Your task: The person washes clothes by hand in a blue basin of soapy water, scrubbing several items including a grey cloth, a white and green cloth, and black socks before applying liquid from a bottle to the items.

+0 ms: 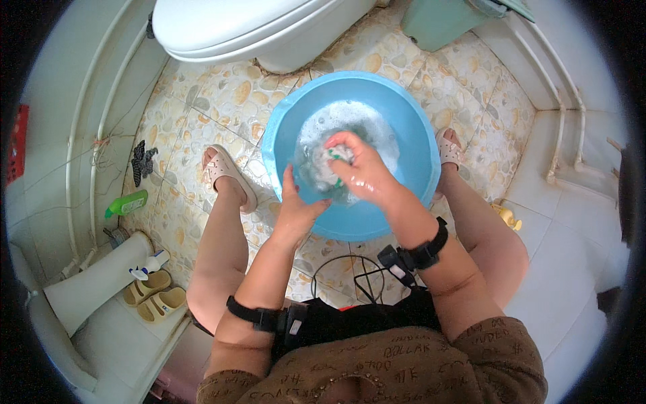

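Note:
A round light-blue plastic basin (418, 202) stands on the floor between my feet, with sudsy water (369, 121) in it. My right hand (365, 172) reaches into the middle of the basin, its fingers closed round a wet, bunched white-and-green cloth (334, 160). Part of this cloth is hidden by the fingers and the foam. My left hand (299, 210) is at the basin's near left rim with thumb and a finger spread apart; its other fingers are mostly hidden. No cloth shows in it.
A white toilet (289, 50) stands beyond the basin, with a green bin (441, 23) to its right. At left lie a dark cloth (142, 163), a green bottle (128, 203) and yellow slippers (160, 304). A yellow bottle (508, 217) is at right. Below the basin is a black wire frame (367, 283).

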Motion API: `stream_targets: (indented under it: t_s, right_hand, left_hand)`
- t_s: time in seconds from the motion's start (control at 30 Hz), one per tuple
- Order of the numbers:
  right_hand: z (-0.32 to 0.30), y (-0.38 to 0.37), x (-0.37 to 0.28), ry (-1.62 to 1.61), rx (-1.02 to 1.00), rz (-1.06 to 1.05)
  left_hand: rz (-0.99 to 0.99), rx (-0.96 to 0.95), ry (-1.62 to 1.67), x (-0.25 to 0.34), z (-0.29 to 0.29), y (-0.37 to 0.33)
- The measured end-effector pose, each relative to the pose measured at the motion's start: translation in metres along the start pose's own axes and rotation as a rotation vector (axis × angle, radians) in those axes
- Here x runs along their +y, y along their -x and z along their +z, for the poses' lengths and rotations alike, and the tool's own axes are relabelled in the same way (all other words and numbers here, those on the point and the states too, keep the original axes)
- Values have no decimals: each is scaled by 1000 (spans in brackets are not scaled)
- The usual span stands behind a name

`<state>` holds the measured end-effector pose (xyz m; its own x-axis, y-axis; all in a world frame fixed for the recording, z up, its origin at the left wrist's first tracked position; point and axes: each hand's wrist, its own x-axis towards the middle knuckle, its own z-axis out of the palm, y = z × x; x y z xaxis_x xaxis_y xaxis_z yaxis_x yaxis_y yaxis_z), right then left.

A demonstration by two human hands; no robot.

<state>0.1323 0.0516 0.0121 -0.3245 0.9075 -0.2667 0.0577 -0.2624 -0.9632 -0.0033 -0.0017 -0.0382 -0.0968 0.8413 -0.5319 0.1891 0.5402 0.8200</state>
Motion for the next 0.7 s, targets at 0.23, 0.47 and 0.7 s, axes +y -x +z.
stream_targets:
  t_s: [0.23,0.47,0.7]
  right_hand:
    - [14,65,-51,-122,-45,-140]
    - [-47,94,104,-463,967,414]
    - [-23,121,173,-813,717,783]
  left_hand:
    - [145,-231,1014,-6,-9,-15]
    - [145,151,977,41,-26,10]
    - [237,288,1012,61,-45,17]
